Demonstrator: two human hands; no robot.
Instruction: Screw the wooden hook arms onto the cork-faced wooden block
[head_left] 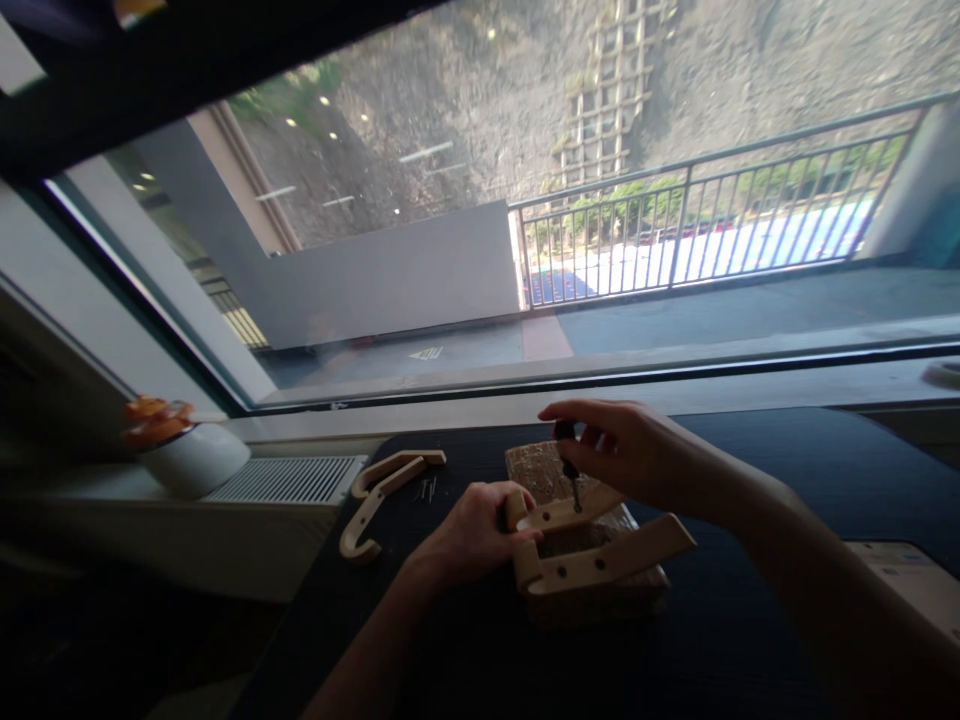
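Observation:
My right hand grips a screwdriver by its dark handle, holding it nearly upright. The tip of its shaft meets a hole in a curved wooden hook. My left hand is closed around the hooked end of that same piece. A second wooden hook, with two dark holes, lies in front of it. Both rest on a brown block that looks wrapped in clear film. On the table to the left lie two more wooden hooks and several thin screws.
The dark table stands against a window sill. A white pot with an orange top sits on the ledge at left, beside a white vent grille. A flat pale object lies at the right edge.

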